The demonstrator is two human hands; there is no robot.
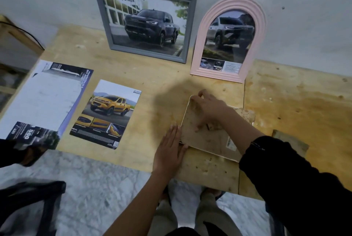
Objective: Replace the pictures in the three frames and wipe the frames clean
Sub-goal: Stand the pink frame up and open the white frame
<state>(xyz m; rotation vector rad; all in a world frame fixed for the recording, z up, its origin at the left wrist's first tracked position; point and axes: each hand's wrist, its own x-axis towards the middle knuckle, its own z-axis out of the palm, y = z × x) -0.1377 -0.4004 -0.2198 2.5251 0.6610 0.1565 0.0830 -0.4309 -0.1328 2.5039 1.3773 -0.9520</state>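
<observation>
Wooden table (152, 75) against a pale wall; grey frame (106, 26) and pink frame (199, 49) lean there; third frame (209, 140) lies face down near the front edge; left hand (167, 148) rests flat on its left edge; right hand (209, 108), fingers spread, presses its backing; yellow truck picture (108, 113) lies loose well to the left.
</observation>
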